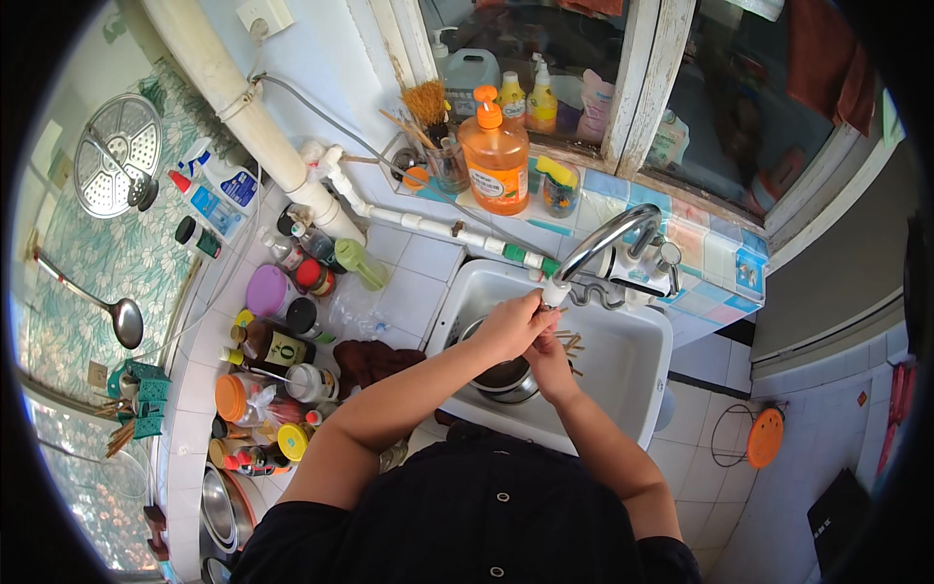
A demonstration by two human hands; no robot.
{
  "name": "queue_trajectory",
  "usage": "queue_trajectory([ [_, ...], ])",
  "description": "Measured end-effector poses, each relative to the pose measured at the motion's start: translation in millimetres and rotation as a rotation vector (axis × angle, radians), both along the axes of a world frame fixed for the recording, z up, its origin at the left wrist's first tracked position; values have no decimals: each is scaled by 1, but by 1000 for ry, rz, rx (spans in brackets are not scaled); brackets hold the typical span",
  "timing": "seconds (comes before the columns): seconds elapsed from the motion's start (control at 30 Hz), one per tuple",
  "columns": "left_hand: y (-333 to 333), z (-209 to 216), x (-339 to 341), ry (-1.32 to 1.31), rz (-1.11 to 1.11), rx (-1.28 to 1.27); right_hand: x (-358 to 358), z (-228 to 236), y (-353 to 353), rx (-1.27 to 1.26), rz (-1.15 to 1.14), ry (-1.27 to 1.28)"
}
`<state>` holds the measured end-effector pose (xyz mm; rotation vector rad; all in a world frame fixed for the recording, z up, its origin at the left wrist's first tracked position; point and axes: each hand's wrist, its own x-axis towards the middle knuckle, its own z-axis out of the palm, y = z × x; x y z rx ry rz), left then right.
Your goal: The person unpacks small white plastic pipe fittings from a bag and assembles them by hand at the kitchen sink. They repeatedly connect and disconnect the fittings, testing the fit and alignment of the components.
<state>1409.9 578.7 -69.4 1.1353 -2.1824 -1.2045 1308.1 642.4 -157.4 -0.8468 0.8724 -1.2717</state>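
My left hand (510, 323) and my right hand (551, 364) meet just below the end of the chrome tap (595, 245), over the white sink (650, 375). The fingers of both are closed and pressed together; what is between them, if anything, is hidden. A round metal pot (511, 391) is in the sink beneath my hands, partly covered by my left forearm. Beside my right hand, several thin wooden sticks like chopsticks (574, 343) lie on the sink bottom.
On the ledge behind stand an orange soap pump bottle (496, 161), a brush (424, 101) and a sponge (556, 171) in a holder. Jars and bottles (277, 347) crowd the left counter near a brown cloth (375, 368). A white pipe (413, 222) runs behind the sink.
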Motion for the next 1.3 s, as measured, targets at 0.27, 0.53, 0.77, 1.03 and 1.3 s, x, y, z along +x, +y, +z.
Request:
queue_trajectory([
  [0.27,-6,10,-4,-40,45,-90,-1,4,-16,7,-80,65],
  [0.53,-11,-15,-13,231,35,-89,-15,3,-22,-55,-120,115],
  [0.77,-18,-16,-15,260,55,-123,-25,18,-22,-87,-32,259],
  [1.03,-17,-13,-12,267,23,-78,-33,45,-11,-14,25,340],
  [1.3,-19,-17,-10,323,15,-44,-41,61,-8,98,192,281],
])
